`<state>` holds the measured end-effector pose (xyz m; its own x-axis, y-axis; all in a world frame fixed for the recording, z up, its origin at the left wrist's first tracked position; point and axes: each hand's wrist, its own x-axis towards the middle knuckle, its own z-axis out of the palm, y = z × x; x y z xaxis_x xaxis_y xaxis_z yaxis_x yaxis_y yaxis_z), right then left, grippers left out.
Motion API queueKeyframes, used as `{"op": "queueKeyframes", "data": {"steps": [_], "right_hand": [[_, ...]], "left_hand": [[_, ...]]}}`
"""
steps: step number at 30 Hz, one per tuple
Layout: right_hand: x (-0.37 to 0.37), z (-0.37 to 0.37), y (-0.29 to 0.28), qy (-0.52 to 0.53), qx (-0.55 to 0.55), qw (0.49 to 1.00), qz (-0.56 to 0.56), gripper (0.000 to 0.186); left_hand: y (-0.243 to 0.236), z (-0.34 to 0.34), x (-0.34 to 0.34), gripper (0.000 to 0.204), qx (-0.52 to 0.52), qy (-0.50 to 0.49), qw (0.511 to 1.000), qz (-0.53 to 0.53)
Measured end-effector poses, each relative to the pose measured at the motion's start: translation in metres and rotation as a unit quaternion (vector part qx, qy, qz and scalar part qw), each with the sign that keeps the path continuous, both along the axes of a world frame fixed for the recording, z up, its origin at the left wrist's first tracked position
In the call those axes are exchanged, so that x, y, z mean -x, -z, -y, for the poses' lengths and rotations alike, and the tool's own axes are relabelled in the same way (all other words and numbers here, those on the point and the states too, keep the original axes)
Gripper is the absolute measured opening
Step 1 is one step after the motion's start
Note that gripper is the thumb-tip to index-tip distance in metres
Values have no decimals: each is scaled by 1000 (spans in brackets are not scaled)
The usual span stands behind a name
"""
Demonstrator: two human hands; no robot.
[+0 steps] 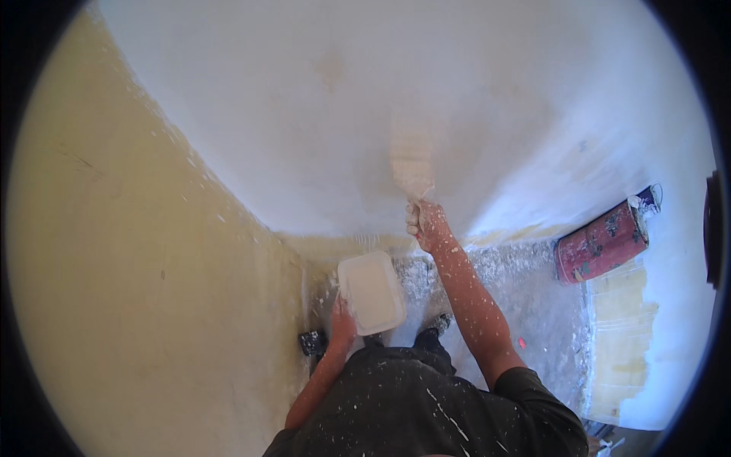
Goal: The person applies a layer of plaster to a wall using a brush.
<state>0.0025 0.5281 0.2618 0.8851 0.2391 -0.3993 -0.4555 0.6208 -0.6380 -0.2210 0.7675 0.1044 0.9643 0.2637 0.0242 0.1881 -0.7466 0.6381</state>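
Brush (pixel 413 169) and tub (pixel 373 293) share our two hands, the tub nearer. Our left hand (pixel 343 324) has it by its left edge, in front of our body above the floor (pixel 495 301); the fingers are closed on that side, though how far they reach underneath is hidden. The pale face is turned up toward us, probably to keep it level and within easy reach of the brush; how much it holds we cannot tell.

Farther out, our right hand (pixel 428 227) is closed around the low end of the brush, leaving no gap we can see. The arm is stretched forward, and the brush points upward with its broad end against the wall (pixel 304 114), apparently laid flat to spread its width. The holding hand sits below that end, which seems to keep the knuckles out of the coat.

Off to the right, a red drum (pixel 601 244) sits well apart, likely out of our way.
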Motion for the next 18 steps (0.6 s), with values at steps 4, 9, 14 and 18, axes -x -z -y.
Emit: {"op": "queueKeyframes", "data": {"steps": [4, 9, 14, 18], "right_hand": [[-22, 20, -19, -18, -131, 987, 86, 4], [-44, 41, -133, -46, -360, 914, 181, 4], [1, 59, -221, -15, -179, 944, 276, 14], [7, 49, -188, 61, -95, 949, 295, 21]], "left_hand": [[-27, 12, -1, 45, -88, 11, 996, -10], [-51, 24, 0, 44, 400, -145, 904, -35], [-32, 5, 2, 45, -10, -1, 1000, -8], [-44, 0, 5, 46, 237, -80, 964, -88]]}}
